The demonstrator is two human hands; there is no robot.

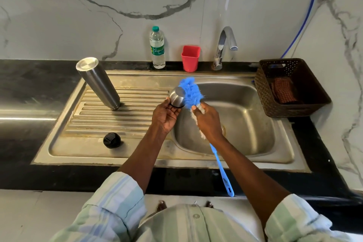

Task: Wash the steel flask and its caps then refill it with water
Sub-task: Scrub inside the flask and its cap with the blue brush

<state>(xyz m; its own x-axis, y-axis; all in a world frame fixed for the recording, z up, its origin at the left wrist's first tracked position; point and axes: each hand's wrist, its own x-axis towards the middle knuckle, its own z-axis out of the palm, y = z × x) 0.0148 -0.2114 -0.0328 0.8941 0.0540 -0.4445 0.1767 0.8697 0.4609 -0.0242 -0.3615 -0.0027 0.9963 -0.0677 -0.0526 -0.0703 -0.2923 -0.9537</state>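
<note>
My left hand [166, 116] gripped the steel cap [176, 97]; my right hand [209, 122] grasped the blue brush [191, 92]. Nearby stood the flask [98, 82], black cap [111, 140] and a water bottle [157, 49] labelled "Signa…".

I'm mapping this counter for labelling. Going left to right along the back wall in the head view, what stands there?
Plastic water bottle → red cup → tap → brown basket, which sits on the counter right of the sink.

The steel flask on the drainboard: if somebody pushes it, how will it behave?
The flask stands inverted on its narrower mouth, tall and slim, so it probably tips easily. The ribbed drainboard likely makes its footing uneven. Its smooth round wall would probably roll once down.
</note>
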